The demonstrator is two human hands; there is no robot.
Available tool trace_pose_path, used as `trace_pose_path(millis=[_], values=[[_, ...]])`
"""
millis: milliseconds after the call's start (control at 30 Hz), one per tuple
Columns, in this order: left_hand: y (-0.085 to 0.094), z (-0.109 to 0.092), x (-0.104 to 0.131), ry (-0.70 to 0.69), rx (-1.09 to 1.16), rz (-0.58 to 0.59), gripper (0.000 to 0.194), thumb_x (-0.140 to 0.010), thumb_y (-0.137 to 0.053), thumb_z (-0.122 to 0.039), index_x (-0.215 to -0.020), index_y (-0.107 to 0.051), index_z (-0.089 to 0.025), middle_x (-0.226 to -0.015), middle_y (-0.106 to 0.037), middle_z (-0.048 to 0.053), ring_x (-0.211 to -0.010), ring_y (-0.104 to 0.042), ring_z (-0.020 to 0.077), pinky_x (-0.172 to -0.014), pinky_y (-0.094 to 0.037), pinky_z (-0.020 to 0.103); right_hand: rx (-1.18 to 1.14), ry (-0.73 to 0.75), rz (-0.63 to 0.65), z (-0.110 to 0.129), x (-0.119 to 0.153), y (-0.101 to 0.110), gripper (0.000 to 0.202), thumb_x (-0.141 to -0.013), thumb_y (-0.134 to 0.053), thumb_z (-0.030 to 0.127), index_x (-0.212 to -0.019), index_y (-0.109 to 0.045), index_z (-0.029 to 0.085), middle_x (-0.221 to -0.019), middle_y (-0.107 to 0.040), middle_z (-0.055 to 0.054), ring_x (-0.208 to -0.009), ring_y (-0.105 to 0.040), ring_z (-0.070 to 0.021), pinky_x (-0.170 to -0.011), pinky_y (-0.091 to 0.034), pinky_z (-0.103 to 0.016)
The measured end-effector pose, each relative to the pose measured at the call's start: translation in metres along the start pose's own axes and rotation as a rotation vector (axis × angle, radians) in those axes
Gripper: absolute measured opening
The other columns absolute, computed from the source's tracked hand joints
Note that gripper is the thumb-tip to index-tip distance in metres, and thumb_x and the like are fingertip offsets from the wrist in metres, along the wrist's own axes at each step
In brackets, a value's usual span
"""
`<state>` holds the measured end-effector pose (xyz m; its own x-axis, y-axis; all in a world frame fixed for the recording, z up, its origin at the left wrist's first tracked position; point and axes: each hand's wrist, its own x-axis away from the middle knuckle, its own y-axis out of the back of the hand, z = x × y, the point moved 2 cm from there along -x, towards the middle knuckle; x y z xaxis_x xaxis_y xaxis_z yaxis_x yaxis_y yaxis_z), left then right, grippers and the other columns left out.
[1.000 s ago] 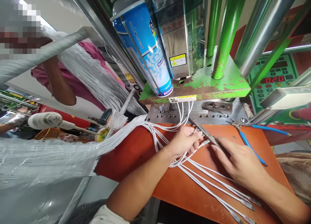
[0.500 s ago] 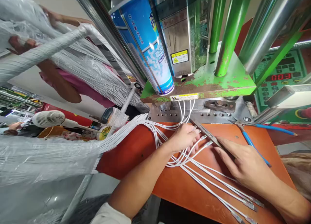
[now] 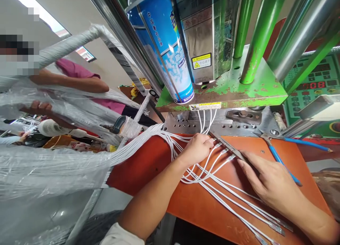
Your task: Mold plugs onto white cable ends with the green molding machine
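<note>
My left hand (image 3: 199, 148) is closed on the end of a white cable, right at the upper left end of a narrow metal bar (image 3: 225, 144). Fingers of my right hand (image 3: 261, 170) are wrapped round the bar's lower right end. Several white cables (image 3: 212, 166) have their clear plugs lined up along the bar's near side. More white cables (image 3: 228, 199) lie across the orange tabletop (image 3: 148, 174), with their plugs near its front edge. Other cables (image 3: 202, 121) run under the green press plate (image 3: 228, 94).
Blue-handled pliers (image 3: 283, 161) lie to the right. A blue spray can (image 3: 166, 50) stands on the press plate. Wrapped cable bundles (image 3: 53, 170) hang at the left, where another person's hand (image 3: 38, 108) touches plastic. A control panel (image 3: 313, 85) is at the right.
My left hand's fingers have closed up near the bar's end, and one more plug shows along the bar. The other person has shifted at the left. The panel digits changed, and the view shifted slightly.
</note>
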<state>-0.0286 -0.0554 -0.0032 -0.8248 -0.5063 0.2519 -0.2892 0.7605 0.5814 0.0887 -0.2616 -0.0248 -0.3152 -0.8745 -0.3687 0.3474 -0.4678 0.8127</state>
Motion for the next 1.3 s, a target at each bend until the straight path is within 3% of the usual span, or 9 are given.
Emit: trace_pose_path(millis=[167, 300, 433, 533, 633, 800, 1067, 1200, 1300], values=[[0.002, 0.001, -0.008, 0.019, 0.003, 0.025, 0.037, -0.096, -0.047, -0.037, -0.069, -0.061, -0.017, -0.053, -0.05, -0.004, -0.053, -0.046, 0.0116, -0.056, -0.034, 0.024, -0.089, 0.084, 0.063, 0.002, 0.003, 0.001, 0.029, -0.108, -0.044, 0.035, -0.128, -0.057, 0.019, -0.104, -0.075, -0.009, -0.081, -0.073, -0.022, -0.069, -0.054, -0.032], [0.002, -0.009, -0.002, -0.025, -0.203, -0.007, 0.036, -0.099, -0.046, -0.035, -0.07, -0.06, -0.018, -0.062, -0.059, -0.001, -0.061, -0.054, 0.0144, -0.06, -0.036, 0.025, -0.134, 0.071, 0.095, 0.001, 0.003, 0.0, 0.031, -0.108, -0.044, 0.036, -0.131, -0.057, 0.02, -0.106, -0.075, -0.009, -0.084, -0.073, -0.023, -0.074, -0.056, -0.033], [0.002, -0.028, 0.021, -0.144, -0.564, -0.236, 0.037, -0.107, -0.04, -0.035, -0.086, -0.065, -0.018, -0.081, -0.069, 0.006, -0.075, -0.064, 0.0199, -0.07, -0.042, 0.029, -0.098, -0.017, 0.035, 0.002, 0.001, 0.0, 0.027, -0.108, -0.043, 0.037, -0.123, -0.059, 0.021, -0.105, -0.074, -0.008, -0.085, -0.073, -0.0231, -0.075, -0.055, -0.034], [-0.001, -0.041, 0.043, -0.298, -0.673, -0.4, 0.035, -0.107, -0.042, -0.039, -0.092, -0.066, -0.018, -0.09, -0.07, 0.008, -0.086, -0.067, 0.022, -0.076, -0.045, 0.031, -0.084, -0.043, 0.041, 0.003, 0.0, 0.0, 0.026, -0.109, -0.043, 0.036, -0.121, -0.06, 0.021, -0.101, -0.074, -0.007, -0.082, -0.072, -0.0223, -0.075, -0.054, -0.034], [-0.008, -0.045, 0.055, -0.424, -0.686, -0.288, 0.032, -0.104, -0.049, -0.036, -0.084, -0.067, -0.019, -0.088, -0.07, 0.006, -0.083, -0.068, 0.0207, -0.074, -0.047, 0.031, -0.076, -0.023, 0.049, 0.004, 0.0, -0.001, 0.025, -0.109, -0.043, 0.034, -0.119, -0.06, 0.02, -0.099, -0.074, -0.007, -0.08, -0.071, -0.0213, -0.073, -0.053, -0.033], [-0.02, -0.033, 0.052, -0.39, -0.754, -0.142, 0.027, -0.102, -0.05, -0.027, -0.085, -0.069, -0.018, -0.088, -0.071, 0.007, -0.079, -0.069, 0.0214, -0.067, -0.049, 0.032, -0.037, 0.04, 0.035, 0.003, 0.0, -0.001, 0.024, -0.108, -0.044, 0.031, -0.122, -0.059, 0.019, -0.105, -0.075, -0.01, -0.082, -0.073, -0.0218, -0.07, -0.054, -0.032], [-0.026, -0.029, 0.05, -0.375, -0.798, -0.133, 0.017, -0.098, -0.051, -0.019, -0.089, -0.066, -0.018, -0.089, -0.07, 0.008, -0.083, -0.069, 0.0231, -0.069, -0.051, 0.033, -0.014, 0.077, 0.063, 0.004, 0.001, -0.001, 0.028, -0.108, -0.043, 0.031, -0.127, -0.057, 0.018, -0.11, -0.075, -0.01, -0.086, -0.073, -0.0226, -0.073, -0.055, -0.033], [-0.023, -0.039, 0.059, -0.384, -0.783, -0.259, 0.02, -0.103, -0.049, -0.029, -0.092, -0.064, -0.019, -0.098, -0.07, 0.008, -0.09, -0.068, 0.0237, -0.068, -0.05, 0.034, 0.05, 0.016, 0.053, 0.008, -0.001, -0.001, 0.028, -0.109, -0.04, 0.034, -0.12, -0.06, 0.018, -0.096, -0.075, -0.007, -0.076, -0.072, -0.022, -0.062, -0.05, -0.032], [-0.026, -0.041, 0.064, -0.462, -0.776, -0.247, 0.021, -0.102, -0.051, -0.034, -0.096, -0.065, -0.02, -0.097, -0.069, 0.007, -0.089, -0.067, 0.0241, -0.067, -0.05, 0.035, 0.061, 0.021, 0.053, 0.009, -0.002, -0.001, 0.027, -0.109, -0.04, 0.035, -0.118, -0.06, 0.017, -0.093, -0.074, -0.007, -0.074, -0.071, -0.0215, -0.062, -0.048, -0.032]])
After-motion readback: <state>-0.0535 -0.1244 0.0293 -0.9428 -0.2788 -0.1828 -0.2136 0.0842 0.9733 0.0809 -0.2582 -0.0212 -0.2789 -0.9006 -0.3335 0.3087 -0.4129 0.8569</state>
